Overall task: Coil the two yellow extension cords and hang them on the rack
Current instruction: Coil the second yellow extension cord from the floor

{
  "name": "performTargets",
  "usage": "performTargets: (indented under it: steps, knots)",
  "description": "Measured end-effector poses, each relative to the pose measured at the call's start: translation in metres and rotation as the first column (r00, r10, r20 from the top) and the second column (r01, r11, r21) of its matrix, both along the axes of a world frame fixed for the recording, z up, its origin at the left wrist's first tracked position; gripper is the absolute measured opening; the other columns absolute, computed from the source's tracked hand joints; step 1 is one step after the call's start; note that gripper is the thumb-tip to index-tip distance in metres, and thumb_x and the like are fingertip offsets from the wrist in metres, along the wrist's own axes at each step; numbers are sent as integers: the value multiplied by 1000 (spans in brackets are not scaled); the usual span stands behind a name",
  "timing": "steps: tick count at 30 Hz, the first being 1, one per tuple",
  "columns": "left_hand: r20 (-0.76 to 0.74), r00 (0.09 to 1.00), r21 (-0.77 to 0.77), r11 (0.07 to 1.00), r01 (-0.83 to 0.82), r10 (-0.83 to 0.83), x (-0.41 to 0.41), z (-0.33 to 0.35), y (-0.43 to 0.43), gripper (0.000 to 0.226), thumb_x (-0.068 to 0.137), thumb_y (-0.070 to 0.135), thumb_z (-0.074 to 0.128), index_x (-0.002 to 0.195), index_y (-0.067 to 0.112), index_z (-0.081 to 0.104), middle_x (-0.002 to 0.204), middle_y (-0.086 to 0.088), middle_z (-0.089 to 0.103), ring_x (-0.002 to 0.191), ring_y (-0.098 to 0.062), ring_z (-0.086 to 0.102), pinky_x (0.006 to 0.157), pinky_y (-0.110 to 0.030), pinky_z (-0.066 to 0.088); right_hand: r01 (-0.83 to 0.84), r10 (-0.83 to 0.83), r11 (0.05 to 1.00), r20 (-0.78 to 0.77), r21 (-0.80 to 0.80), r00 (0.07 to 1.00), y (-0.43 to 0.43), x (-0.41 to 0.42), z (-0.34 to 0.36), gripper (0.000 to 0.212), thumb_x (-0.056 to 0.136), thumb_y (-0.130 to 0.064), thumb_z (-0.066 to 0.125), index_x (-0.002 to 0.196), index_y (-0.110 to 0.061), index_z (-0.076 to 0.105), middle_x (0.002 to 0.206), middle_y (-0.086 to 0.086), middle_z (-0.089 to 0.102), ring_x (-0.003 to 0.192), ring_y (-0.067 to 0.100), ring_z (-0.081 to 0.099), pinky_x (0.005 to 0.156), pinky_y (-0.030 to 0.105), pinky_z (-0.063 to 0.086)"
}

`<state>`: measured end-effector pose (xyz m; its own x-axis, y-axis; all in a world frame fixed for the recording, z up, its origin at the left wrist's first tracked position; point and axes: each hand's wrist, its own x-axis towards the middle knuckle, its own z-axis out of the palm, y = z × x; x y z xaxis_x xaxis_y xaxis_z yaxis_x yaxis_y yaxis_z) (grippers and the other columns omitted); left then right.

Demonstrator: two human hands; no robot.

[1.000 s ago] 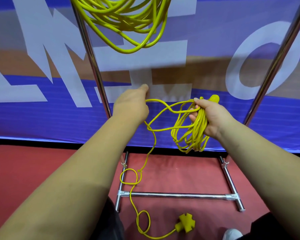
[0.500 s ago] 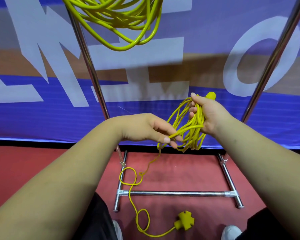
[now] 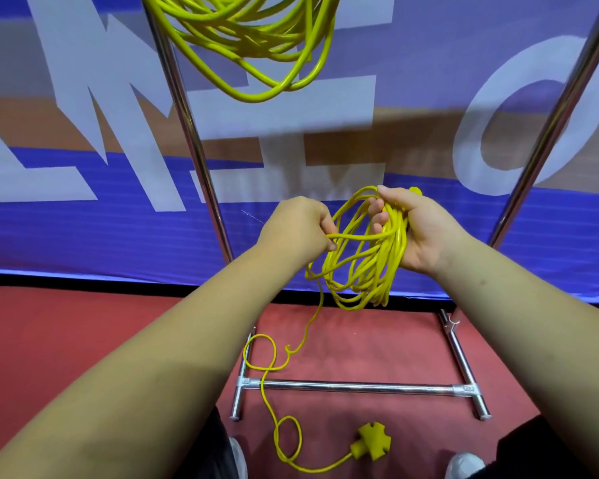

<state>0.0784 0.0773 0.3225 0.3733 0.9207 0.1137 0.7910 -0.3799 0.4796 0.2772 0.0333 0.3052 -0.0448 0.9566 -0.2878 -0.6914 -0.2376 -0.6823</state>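
Moved: left hand (image 3: 298, 229) up beside right hand (image 3: 422, 229), fingers curled round 1 strand | rack (image 3: 200, 167): cord 1 (image 3: 253, 97) hangs coiled at top | cord 2 (image 3: 389, 261): loops gripped in right fist, tail trailing to red floor (image 3: 83, 340) | socket end (image 3: 372, 444): on floor near rack base

Sports hall (seemingly): red floor (image 3: 83, 333), lettered blue banner (image 3: 83, 236).

Bare left forearm (image 3: 153, 357) and right forearm (image 3: 533, 323) from the lower corners up to left hand (image 3: 298, 229) and right hand (image 3: 426, 233). Black trousers (image 3: 523, 447) along the bottom edge. White shoes (image 3: 464, 466) at bottom, partly cut off.
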Motion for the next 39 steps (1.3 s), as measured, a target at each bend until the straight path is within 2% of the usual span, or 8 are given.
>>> performTargets:
  steps: [2,8,14,19,26,31,36,39]
  knots:
    - [-37,999,59,998,37,-35,-2,-1,3,28,70,25,93,66,25,66,66,11,64,67,-6,62,55,-24,46,-28,28,1000,-14,11,1000,-1,0,1,13,101,-25,65,98,-11,64,74,-6,60,54,6,55,53,22,51]
    - [-93,943,-80,947,312,-318,1,-24,-1,23,75,14,90,78,20,68,79,6,72,75,-8,68,73,-29,57,-27,27,998,8,51,1000,-4,-1,7,11,100,-26,64,93,-17,62,71,-8,54,50,6,51,50,22,47]
    - [58,871,-260,835,485,-488,-6,-35,-4,29,87,-2,75,97,25,73,94,8,76,88,0,70,84,-17,55,-45,42,999,85,27,995,-5,0,5,15,101,-27,65,90,-19,63,74,-8,55,46,4,43,44,20,41]
    - [63,921,-242,890,387,-384,8,-40,-10,14,81,9,82,84,23,79,80,7,77,76,-5,71,77,-24,58,-42,39,999,160,18,986,-5,-1,3,14,102,-26,64,90,-19,63,73,-6,55,43,5,40,41,20,37]
    - [-474,880,-248,965,-89,-41,17,-69,2,8,90,17,57,86,10,59,89,-7,64,81,-29,63,66,-34,52,0,4,1000,235,-16,972,-7,5,1,18,97,-16,62,80,-18,57,69,-3,50,42,8,38,42,22,34]
    - [-10,1000,-423,906,-3,-1,21,-76,18,83,88,38,76,149,7,29,112,-5,61,96,-23,63,73,-32,50,-90,91,996,280,-18,956,-16,8,5,10,74,-10,59,75,-16,50,66,-1,44,42,11,37,45,23,35]
    - [317,946,-372,908,194,-72,8,-88,38,110,66,44,96,153,31,29,134,23,54,129,-8,53,105,-32,48,-306,284,952,314,20,906,-32,10,9,16,70,-11,56,85,-14,53,68,-1,38,39,10,36,42,23,36]
    - [572,807,-442,773,455,-148,9,-89,40,96,71,36,96,149,38,41,146,27,51,144,-6,44,114,-51,45,-430,399,901,280,57,873,-43,13,11,12,74,-10,48,84,-14,53,65,-2,33,35,8,31,40,22,32]
